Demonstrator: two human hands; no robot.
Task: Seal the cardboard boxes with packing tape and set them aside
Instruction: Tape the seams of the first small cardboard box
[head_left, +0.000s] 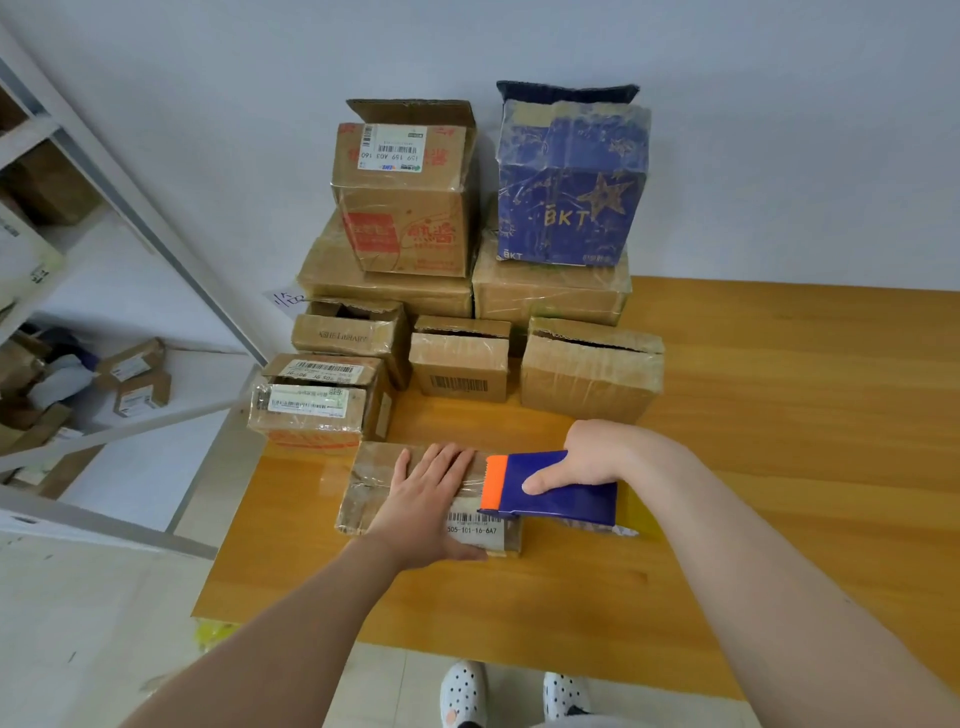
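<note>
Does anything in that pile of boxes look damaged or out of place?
The blue BKT box at the back is crumpled and scuffed, its top flap standing up. The printed brown box beside it has an open flap.

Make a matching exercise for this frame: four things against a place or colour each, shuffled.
Things:
1. tape dispenser
2. BKT box
3. flat barcoded box
4. spotted shoes

Descriptions:
A. on the floor, below the table edge
B. stacked on a brown taped box
C. navy body, orange front
D. lying on the table, nearest the wearer

Pairs: 1-C, 2-B, 3-D, 4-A
</note>
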